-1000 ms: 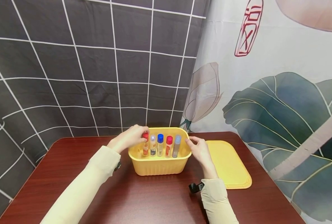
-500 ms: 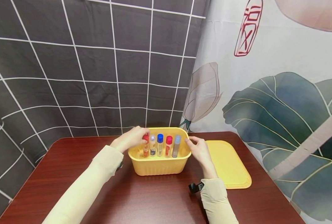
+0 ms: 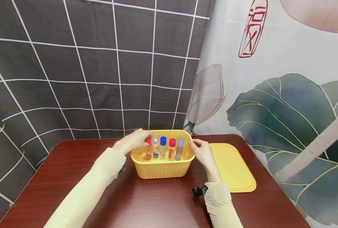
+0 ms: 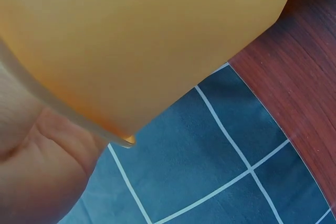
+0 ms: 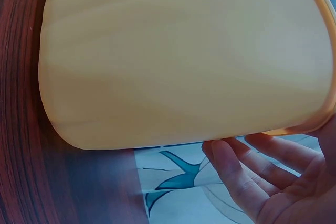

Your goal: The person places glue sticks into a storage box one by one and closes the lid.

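Note:
A yellow plastic bin (image 3: pixel 161 171) stands on the table with a row of several glue sticks upright inside. My left hand (image 3: pixel 134 139) reaches over its left rim and pinches the leftmost one, a red-capped glue stick (image 3: pixel 148 152). Beside that are a pale purple-capped glue stick (image 3: pixel 155 151), a blue-capped one, another red-capped one and a light blue-capped one. At the right rim, my right hand (image 3: pixel 203 152) holds the bin by thumb and fingers. In the left wrist view the bin wall (image 4: pixel 147 40) hides the left fingers; fingers (image 5: pixel 236 171) of the right hand touch the outer wall.
A yellow lid (image 3: pixel 234 167) lies flat on the dark red wooden table (image 3: pixel 146 202), right of the bin and partly behind the right forearm. A dark grid-patterned cloth (image 3: pixel 95 63) hangs behind the table, and a lotus-print cloth (image 3: pixel 234 38) hangs at the right.
My left hand has shifted slightly to the right and down, still on the red-capped glue stick, which stands a touch lower. The right hand and the bin have stayed in place.

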`<state>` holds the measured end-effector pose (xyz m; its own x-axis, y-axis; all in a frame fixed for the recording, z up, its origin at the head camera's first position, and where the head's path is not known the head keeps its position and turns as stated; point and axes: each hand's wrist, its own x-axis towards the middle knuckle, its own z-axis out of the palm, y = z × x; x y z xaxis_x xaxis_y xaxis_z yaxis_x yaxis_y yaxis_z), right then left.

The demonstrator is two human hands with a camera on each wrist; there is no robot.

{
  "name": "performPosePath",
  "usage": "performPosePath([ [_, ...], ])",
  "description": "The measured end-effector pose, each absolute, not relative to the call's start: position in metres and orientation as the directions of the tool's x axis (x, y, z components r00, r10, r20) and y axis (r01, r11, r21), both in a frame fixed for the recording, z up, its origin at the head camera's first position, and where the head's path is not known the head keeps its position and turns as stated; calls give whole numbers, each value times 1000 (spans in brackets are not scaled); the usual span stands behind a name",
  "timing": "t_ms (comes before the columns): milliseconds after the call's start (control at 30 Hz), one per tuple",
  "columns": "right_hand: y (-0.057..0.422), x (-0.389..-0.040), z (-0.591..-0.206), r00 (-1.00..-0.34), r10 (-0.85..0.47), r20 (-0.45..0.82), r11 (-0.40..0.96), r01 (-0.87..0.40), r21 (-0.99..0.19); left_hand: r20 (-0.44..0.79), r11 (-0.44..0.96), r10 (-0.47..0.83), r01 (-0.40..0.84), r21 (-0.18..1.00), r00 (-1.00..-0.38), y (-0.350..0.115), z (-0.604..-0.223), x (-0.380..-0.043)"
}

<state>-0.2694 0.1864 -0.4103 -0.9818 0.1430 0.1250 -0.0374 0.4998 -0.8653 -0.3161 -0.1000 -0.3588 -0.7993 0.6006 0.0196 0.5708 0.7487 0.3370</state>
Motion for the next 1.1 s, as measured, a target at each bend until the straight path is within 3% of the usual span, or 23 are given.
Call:
performPosePath([
  [467, 185, -269, -411, -980, 143, 136, 502, -47, -863, -28, 778, 536, 480, 406, -844, -100, -358, -312],
  [1100, 186, -269, -409, -981, 135, 136, 498, -51, -865, 89, 745, 459, 438, 504, -884, -115, -346, -287],
])
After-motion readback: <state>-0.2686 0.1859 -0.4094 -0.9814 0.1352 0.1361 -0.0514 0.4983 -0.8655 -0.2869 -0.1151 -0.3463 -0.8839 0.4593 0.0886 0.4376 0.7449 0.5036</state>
